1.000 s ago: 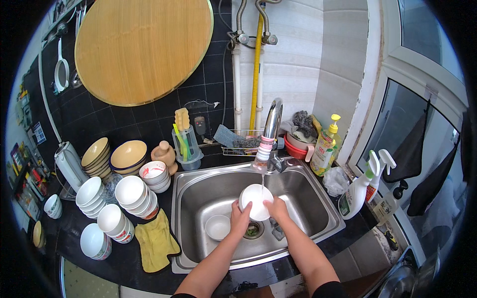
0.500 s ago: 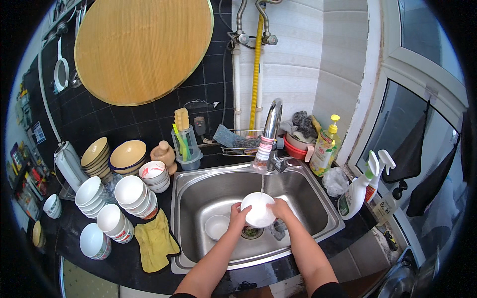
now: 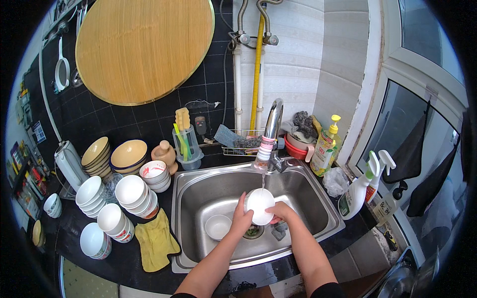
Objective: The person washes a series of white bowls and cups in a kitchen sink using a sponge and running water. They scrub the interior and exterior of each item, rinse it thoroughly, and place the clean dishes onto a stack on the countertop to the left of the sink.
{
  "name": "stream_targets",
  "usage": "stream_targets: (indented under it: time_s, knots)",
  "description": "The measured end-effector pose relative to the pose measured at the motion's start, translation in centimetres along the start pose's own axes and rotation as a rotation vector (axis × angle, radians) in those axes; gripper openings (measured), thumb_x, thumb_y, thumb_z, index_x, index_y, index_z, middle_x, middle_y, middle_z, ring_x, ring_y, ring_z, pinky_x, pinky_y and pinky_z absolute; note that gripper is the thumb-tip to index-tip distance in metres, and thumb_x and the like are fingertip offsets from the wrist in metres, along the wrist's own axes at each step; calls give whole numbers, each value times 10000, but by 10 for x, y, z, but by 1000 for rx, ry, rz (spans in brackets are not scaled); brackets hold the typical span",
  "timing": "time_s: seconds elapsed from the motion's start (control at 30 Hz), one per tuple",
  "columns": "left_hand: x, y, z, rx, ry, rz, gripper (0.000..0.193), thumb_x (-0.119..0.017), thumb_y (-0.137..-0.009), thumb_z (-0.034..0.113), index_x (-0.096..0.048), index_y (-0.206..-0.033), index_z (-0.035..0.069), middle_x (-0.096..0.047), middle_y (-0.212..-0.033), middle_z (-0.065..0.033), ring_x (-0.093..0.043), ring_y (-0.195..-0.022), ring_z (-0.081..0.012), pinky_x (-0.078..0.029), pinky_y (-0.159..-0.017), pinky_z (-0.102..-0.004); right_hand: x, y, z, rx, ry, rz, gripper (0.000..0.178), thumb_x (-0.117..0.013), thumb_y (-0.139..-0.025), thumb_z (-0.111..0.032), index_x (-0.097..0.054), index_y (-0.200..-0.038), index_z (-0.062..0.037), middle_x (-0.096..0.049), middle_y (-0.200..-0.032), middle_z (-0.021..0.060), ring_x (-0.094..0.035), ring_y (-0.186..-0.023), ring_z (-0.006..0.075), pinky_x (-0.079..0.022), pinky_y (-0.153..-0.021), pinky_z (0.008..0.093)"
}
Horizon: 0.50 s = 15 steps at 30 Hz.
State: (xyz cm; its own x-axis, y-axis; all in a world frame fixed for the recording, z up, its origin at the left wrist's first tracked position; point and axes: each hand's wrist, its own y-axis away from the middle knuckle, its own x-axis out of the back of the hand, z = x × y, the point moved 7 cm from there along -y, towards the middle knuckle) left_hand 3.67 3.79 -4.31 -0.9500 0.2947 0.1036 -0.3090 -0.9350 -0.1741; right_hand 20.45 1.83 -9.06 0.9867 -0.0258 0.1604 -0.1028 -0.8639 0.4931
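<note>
A white bowl (image 3: 260,205) is held between my two hands over the steel sink (image 3: 198,185), under a thin stream from the faucet (image 3: 273,119). My left hand (image 3: 241,214) grips its left side, fingers wrapped behind it. At the lower right rim, my right hand (image 3: 282,212) closes on the same bowl, its fingers partly hidden. A second white bowl (image 3: 218,227) sits in the basin, left of the drain (image 3: 253,231). Beside the drain lies a grey cloth (image 3: 279,230), just below my right hand.
Several stacks of white bowls (image 3: 131,191) and tan bowls (image 3: 128,154) stand on the left counter, with a yellow cloth (image 3: 155,241) by the sink's edge. A dish soap bottle (image 3: 324,151) and white spray bottles (image 3: 355,193) stand along the right. A wire rack (image 3: 238,150) sits behind the basin.
The bowl in my hands has turned and tilted under the water. My left hand has shifted up along its side, and my right hand has moved slightly down around the rim.
</note>
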Motion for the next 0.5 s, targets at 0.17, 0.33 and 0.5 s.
stream_targets:
  time_s: [0.17, 0.33, 0.5]
  knots:
    - [-2, 7, 48, -352, -144, 57, 667, -529, -754, 51, -221, -1343, 110, -306, -1310, -212, -356, -1182, -333, -280, -978, -360, 5, -3, -14, 208, -386, 72, 313, -591, -796, -166, -521, -977, 80, -596, -843, 160, -616, -632, 251, -555, -507, 348]
    - [-6, 2, 19, -120, 86, -26, 687, -574, -789, 65, -183, -1353, 81, -308, -1320, -143, -389, -1150, -240, -339, -935, -310, 13, -7, -17, 277, -548, 156, 268, -549, -827, -151, -508, -984, 63, -588, -869, 147, -614, -661, 237, -557, -522, 349]
    - [-17, 7, 34, -134, 298, -122, 694, -509, -819, 10, -97, -1371, 98, -286, -1338, -134, -378, -1165, -220, -334, -933, -285, 18, -4, -21, 317, -672, 174, 274, -511, -846, -128, -464, -1053, 45, -569, -940, 154, -613, -724, 244, -560, -564, 353]
